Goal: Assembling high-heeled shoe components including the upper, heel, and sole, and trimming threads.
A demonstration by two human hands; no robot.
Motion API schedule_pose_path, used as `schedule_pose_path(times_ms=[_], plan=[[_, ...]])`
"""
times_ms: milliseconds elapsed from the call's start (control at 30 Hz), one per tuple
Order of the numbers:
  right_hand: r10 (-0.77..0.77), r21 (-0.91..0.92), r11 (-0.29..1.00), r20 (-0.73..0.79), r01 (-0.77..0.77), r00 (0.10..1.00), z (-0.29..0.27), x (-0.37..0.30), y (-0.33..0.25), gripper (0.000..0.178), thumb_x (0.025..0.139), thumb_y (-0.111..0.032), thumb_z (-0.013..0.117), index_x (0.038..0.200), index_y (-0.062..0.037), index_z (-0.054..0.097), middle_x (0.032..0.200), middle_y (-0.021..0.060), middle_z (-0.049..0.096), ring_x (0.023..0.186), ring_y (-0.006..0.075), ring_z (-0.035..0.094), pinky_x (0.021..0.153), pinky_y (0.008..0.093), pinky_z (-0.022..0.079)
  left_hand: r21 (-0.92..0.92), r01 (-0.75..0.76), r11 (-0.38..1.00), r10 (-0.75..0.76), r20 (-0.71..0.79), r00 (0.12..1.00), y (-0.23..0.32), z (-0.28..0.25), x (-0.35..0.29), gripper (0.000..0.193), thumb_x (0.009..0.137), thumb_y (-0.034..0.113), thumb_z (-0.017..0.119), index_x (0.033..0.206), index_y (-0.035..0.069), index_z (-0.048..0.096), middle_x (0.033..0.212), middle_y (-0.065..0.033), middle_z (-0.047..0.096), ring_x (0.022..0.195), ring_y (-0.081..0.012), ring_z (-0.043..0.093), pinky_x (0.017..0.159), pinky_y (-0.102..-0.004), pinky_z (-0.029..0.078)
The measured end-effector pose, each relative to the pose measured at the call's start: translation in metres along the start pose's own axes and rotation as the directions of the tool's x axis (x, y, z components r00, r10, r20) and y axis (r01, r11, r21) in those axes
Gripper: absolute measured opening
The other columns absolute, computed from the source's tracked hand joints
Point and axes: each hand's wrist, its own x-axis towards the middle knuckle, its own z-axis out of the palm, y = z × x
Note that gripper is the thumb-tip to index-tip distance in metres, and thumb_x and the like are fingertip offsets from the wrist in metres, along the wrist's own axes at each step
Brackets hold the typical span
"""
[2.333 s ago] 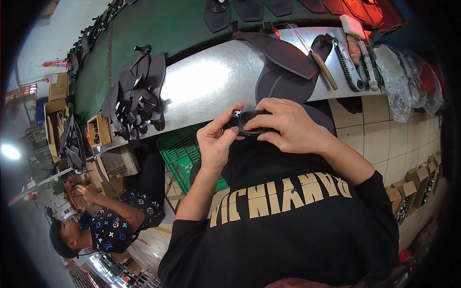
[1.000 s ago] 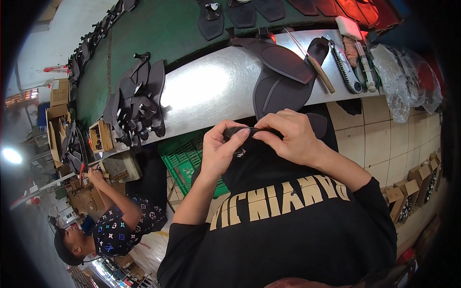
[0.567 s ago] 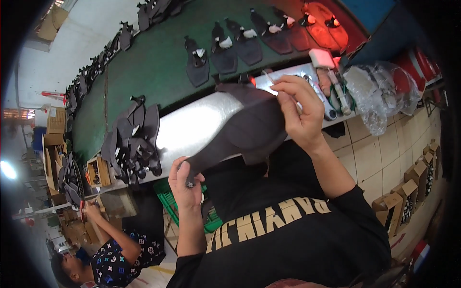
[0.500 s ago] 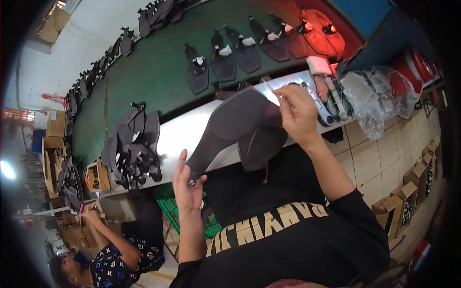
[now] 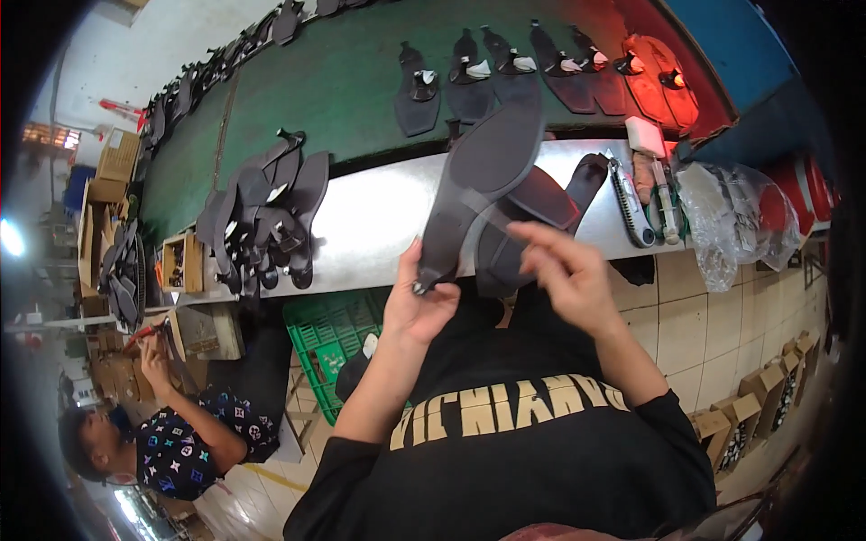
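My left hand (image 5: 415,311) grips a dark grey heeled sandal (image 5: 492,158) by its heel end. The toe of the sandal points away from me over the metal bench edge. Just right of it is my right hand (image 5: 573,279), fingers curled with the forefinger reaching toward the sandal's strap area. A thin, pale, see-through strip (image 5: 492,216) runs from the sandal to that fingertip; blur hides exactly what it is. Below and beside the held sandal, another dark sandal (image 5: 503,257) lies at the bench edge, partly covered.
Sandals with white wrapping (image 5: 469,77) stand in a row on the green belt (image 5: 343,90). A sandal pile (image 5: 271,212) sits left on the metal ledge (image 5: 370,212). At right lie a cutter knife (image 5: 631,207) and plastic bags (image 5: 713,216). A co-worker (image 5: 194,433) sits left, near a green crate (image 5: 329,338).
The held sandal has tipped more upright and moved right with my left hand. My right hand has dropped lower and nearer to me. The view has shifted.
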Motion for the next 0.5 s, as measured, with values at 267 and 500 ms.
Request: schedule_pose_path(times_ms=[267,500], plan=[[-0.076,0.01,0.997,0.031,0.075,0.997,0.052,-0.02,0.027,0.045,0.091,-0.002,0.055,0.136,-0.0017,0.05,0.077,0.0054,0.063,0.066,0.0087,0.056,0.062,0.0232,0.046,0.026,0.022,0.999,-0.021,-0.033,0.999,-0.021,0.007,0.008,0.021,0.092,0.035,0.063,0.097,0.015,0.063,0.089,0.0008,0.067,0.066,-0.0072,0.059,0.042,-0.0178,0.038],[0.352,0.558,0.664,0.355,-0.498,0.866,0.036,-0.016,0.022,0.041,0.099,-0.012,0.05,0.139,-0.0064,0.046,0.075,0.0023,0.055,0.055,0.0033,0.046,0.045,0.015,0.037,0.346,-0.333,0.877,0.342,0.038,0.939,-0.023,0.006,-0.003,0.023,0.092,0.037,0.063,0.103,0.017,0.061,0.088,-0.0014,0.067,0.064,-0.0084,0.057,0.043,-0.0212,0.038]])
